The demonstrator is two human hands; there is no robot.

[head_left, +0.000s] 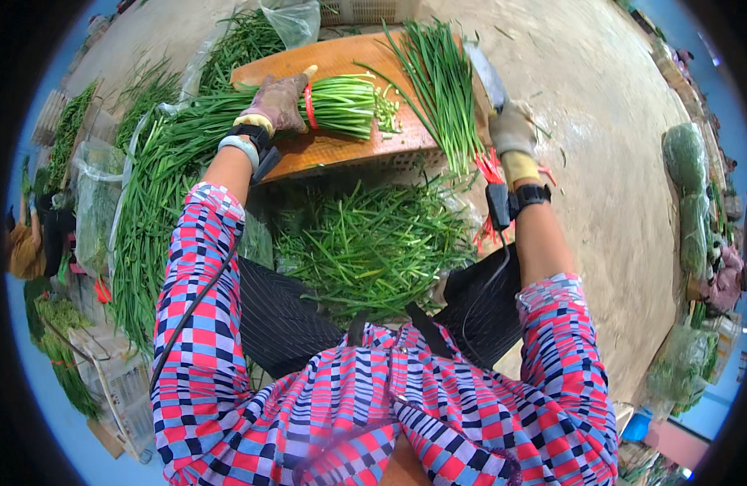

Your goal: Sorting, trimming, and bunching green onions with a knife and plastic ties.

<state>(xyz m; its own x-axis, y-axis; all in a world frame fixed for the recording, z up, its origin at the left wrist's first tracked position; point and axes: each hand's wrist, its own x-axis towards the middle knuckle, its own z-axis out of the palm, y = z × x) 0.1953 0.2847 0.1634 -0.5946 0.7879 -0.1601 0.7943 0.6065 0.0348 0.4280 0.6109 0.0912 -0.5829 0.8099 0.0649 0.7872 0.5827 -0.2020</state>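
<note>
My left hand (280,102), in a stained glove, is closed over a bundle of garlic chives (346,105) lying sideways on an orange board (341,55). A red band (310,107) goes round the bundle just beside my fingers, and its pale stem ends point right. Small cut stem pieces (387,112) lie against those ends. My gloved right hand (512,131) grips a broad-bladed knife (488,78), held off the board's right end; the handle is mostly hidden in my fist. Between the hands, a loose bunch of chives (440,91) lies across the board.
Leafy trimmings (373,243) heap up between my knees, below the board. Red ties (488,165) hang near my right wrist. More long chives (151,219) spill down at left. Filled plastic bags (685,202) stand at far right, and other people (29,243) are at the edges.
</note>
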